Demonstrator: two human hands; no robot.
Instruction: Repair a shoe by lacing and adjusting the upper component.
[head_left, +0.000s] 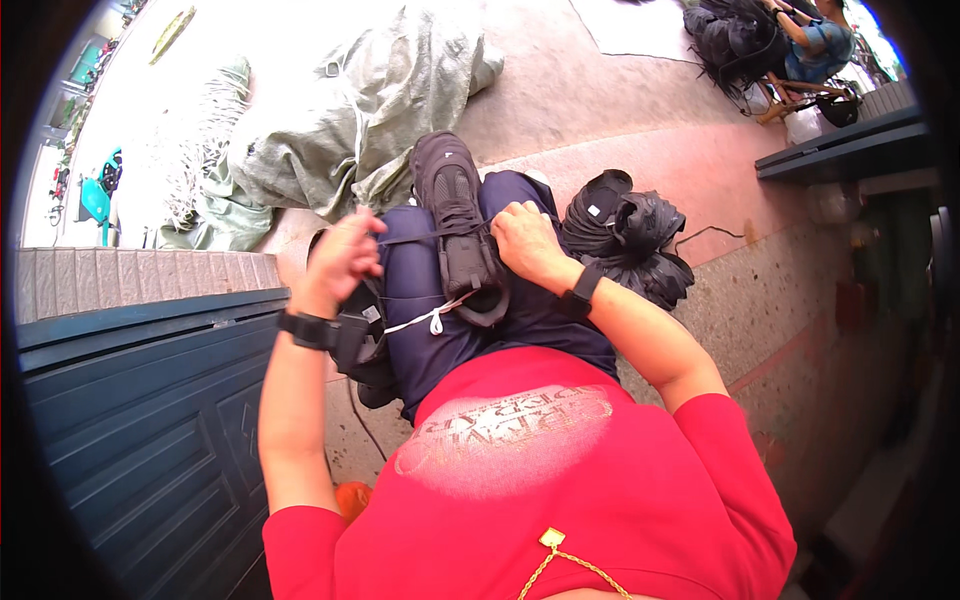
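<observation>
A black lace-up sneaker [460, 215] lies along my thighs, its toe pointing away from me and its heel opening towards my belly. My left hand [345, 258] is off its left side with curled fingers, and a dark shoelace [408, 239] stretches from the sneaker's lacing to it. On the other side my right hand [528, 240] is closed beside the lacing, the fingers pinched at the lace's right end; the lace inside them is mostly hidden. A white cord [436, 320] with a small loop hangs at the heel and runs left across my thigh.
Several black shoes [630, 235] are piled right of my legs; more dark shoes [370, 335] sit left of my thigh. Large grey-green sacks [330, 120] lie ahead. Blue doors [150, 400] stand at left. Far right, another person [815, 50] sits by a black heap [735, 40].
</observation>
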